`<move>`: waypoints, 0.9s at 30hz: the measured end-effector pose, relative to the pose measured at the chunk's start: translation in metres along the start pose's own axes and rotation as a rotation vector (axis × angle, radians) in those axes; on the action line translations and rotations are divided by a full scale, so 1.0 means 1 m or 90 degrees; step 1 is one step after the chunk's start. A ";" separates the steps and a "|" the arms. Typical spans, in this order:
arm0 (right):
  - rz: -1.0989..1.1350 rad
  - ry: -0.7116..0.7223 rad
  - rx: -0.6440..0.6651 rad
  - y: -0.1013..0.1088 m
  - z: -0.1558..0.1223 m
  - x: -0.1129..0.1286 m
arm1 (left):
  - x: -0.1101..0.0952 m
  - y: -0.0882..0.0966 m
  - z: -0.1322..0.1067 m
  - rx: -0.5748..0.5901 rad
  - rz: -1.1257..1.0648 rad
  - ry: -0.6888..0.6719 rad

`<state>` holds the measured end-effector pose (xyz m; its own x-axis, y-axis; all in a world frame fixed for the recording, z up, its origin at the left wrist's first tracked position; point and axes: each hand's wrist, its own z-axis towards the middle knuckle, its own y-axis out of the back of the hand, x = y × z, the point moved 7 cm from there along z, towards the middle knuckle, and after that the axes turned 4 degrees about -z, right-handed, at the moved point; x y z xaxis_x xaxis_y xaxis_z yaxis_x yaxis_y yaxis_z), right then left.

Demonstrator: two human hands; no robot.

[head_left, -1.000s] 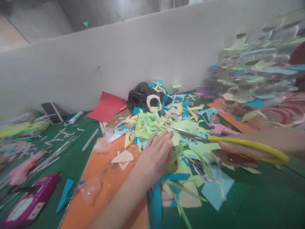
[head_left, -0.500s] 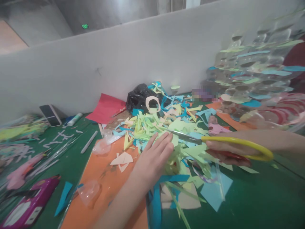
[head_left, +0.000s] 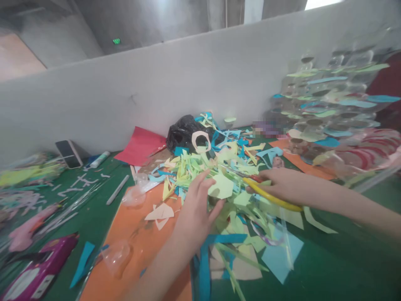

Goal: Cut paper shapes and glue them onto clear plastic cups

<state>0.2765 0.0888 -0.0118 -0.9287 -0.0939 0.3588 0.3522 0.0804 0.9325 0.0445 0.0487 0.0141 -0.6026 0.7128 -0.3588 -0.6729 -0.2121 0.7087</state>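
Observation:
My left hand holds a pale green piece of paper with cut, angular edges between thumb and fingers. In my right hand is a pair of scissors with yellow and red handles. Their blades point left among the scraps, just above and right of the green piece, and are partly lost in the clutter. Around and beneath both hands spreads a heap of paper scraps, mostly light green with some blue, yellow and cream. A square of light blue paper lies below my right hand.
An orange sheet with clear plastic pieces lies left of the heap. Behind are a black plastic bag and red paper. Stacked clear plastic pieces stand right. At left lie a pink glue gun and a purple device.
My left hand has turned from lying flat on the scraps to gripping the green piece. My right hand has moved left, and the scissors have swung round so their handle now slopes down to the right.

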 end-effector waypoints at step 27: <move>0.310 0.205 -0.055 0.007 -0.007 0.092 | 0.015 0.035 0.046 -0.055 -0.447 0.302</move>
<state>0.1939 0.0741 0.0283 -0.5804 -0.3647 0.7280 0.7498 0.1094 0.6526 0.0319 0.0829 0.0615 -0.1363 0.3462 -0.9282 -0.9767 0.1098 0.1843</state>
